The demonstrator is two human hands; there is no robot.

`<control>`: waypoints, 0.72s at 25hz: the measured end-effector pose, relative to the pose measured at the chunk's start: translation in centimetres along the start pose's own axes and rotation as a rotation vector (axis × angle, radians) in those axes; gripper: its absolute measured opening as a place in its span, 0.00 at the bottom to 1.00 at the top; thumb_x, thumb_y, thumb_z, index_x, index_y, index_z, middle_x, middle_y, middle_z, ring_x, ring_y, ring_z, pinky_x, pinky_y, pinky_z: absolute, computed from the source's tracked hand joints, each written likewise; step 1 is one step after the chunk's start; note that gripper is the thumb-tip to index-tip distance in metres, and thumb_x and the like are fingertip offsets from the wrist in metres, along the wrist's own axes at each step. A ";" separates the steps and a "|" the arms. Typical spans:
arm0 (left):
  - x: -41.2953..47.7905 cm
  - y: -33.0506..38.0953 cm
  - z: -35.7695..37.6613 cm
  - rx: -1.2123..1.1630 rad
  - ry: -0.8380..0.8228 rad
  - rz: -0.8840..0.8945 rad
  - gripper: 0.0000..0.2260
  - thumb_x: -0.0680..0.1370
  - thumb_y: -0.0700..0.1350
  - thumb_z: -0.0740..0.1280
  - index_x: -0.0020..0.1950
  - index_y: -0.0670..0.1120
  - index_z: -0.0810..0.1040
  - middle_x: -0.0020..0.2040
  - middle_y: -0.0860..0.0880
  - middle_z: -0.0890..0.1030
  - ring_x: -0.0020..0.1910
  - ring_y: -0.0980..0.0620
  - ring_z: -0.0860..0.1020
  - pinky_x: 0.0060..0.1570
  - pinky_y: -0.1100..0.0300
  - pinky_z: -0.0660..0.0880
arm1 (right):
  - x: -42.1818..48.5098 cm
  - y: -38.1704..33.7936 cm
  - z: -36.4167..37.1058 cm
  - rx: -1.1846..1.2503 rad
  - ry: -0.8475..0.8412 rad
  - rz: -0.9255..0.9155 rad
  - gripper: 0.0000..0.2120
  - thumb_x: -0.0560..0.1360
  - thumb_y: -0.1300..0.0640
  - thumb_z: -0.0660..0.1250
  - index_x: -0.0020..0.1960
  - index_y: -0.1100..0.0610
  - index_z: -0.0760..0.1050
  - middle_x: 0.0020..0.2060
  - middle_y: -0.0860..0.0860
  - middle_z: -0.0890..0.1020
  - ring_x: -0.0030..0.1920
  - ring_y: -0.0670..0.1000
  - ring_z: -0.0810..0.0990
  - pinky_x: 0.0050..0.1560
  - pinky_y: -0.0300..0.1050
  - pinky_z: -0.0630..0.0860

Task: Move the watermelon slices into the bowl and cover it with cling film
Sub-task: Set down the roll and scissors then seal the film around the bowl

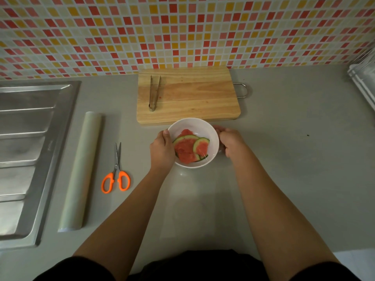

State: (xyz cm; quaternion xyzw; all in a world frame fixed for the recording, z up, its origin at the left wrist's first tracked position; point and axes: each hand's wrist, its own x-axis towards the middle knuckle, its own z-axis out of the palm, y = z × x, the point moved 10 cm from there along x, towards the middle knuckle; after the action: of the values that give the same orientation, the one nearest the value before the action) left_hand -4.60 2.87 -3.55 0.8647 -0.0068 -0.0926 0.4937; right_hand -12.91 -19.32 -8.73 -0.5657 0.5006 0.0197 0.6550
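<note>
Curling round its opposite sides, the left hand (163, 148) and right hand (231, 141) are closed on the white bowl (194, 124), in which the watermelon slices (187, 148) are piled. A cutting board (192, 96) bearing tongs (154, 93) is set just beyond on the far side; scissors (116, 171), a cling film roll (81, 171) and a sink (26, 149) are ranged leftward.

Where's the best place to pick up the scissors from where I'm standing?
Take the scissors by the orange handle loops, reaching from your near side, probably with the left hand. They lie flat and closed on the counter left of the bowl, loops toward you, blades pointing at the tiled wall.
</note>
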 end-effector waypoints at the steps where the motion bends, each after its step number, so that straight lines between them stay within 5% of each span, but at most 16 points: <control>1: 0.0 0.0 0.0 0.000 0.002 0.001 0.17 0.83 0.47 0.50 0.51 0.41 0.76 0.41 0.47 0.76 0.41 0.49 0.73 0.40 0.59 0.65 | -0.3 -0.5 -0.1 -0.042 0.002 -0.059 0.11 0.76 0.60 0.60 0.54 0.54 0.79 0.26 0.51 0.79 0.16 0.45 0.70 0.19 0.31 0.64; 3: 0.0 0.0 0.0 0.001 0.007 -0.004 0.17 0.83 0.48 0.50 0.50 0.41 0.76 0.40 0.48 0.76 0.40 0.49 0.73 0.39 0.59 0.65 | -0.7 -2.3 -0.5 -0.260 0.046 -0.238 0.11 0.75 0.58 0.63 0.55 0.56 0.80 0.37 0.53 0.83 0.32 0.48 0.80 0.33 0.39 0.77; 5: 0.0 -0.1 -0.1 0.008 0.011 -0.004 0.17 0.83 0.48 0.50 0.50 0.41 0.76 0.39 0.48 0.75 0.40 0.49 0.73 0.39 0.59 0.65 | -1.2 -3.7 -0.9 -0.505 0.113 -0.395 0.12 0.76 0.55 0.63 0.56 0.57 0.80 0.49 0.56 0.84 0.47 0.54 0.81 0.50 0.49 0.78; 7: 0.0 0.0 0.0 0.013 0.009 0.002 0.17 0.83 0.48 0.50 0.50 0.41 0.76 0.40 0.48 0.75 0.40 0.49 0.73 0.39 0.59 0.65 | -1.4 -4.1 -1.7 -0.657 0.158 -0.437 0.13 0.77 0.52 0.61 0.51 0.60 0.80 0.48 0.58 0.83 0.50 0.58 0.80 0.49 0.46 0.75; 9: 0.0 0.1 -0.1 0.012 0.010 0.000 0.17 0.83 0.48 0.50 0.51 0.41 0.76 0.40 0.48 0.76 0.40 0.49 0.73 0.40 0.59 0.65 | -0.9 -3.9 -2.9 -0.696 0.188 -0.410 0.18 0.77 0.48 0.61 0.44 0.62 0.79 0.41 0.59 0.82 0.45 0.59 0.80 0.43 0.45 0.71; 13: 0.0 -0.1 -0.1 0.007 0.013 -0.003 0.18 0.83 0.48 0.50 0.51 0.41 0.76 0.41 0.47 0.76 0.41 0.48 0.74 0.41 0.58 0.66 | 0.2 -0.9 -5.2 -0.199 0.128 -0.087 0.19 0.78 0.46 0.58 0.55 0.61 0.77 0.38 0.53 0.80 0.30 0.47 0.73 0.28 0.40 0.67; 18: 0.0 0.0 0.0 0.025 0.006 -0.006 0.16 0.83 0.48 0.50 0.48 0.43 0.75 0.37 0.52 0.74 0.37 0.53 0.72 0.36 0.60 0.65 | -0.6 -0.9 -2.3 -0.063 -0.111 0.059 0.18 0.71 0.39 0.65 0.40 0.55 0.73 0.29 0.47 0.75 0.19 0.40 0.72 0.17 0.31 0.61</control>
State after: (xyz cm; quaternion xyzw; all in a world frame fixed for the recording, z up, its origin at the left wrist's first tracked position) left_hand -4.58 2.91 -3.55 0.8711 -0.0039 -0.0917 0.4824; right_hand -14.15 -21.10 -7.31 -0.5690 0.4792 0.0859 0.6627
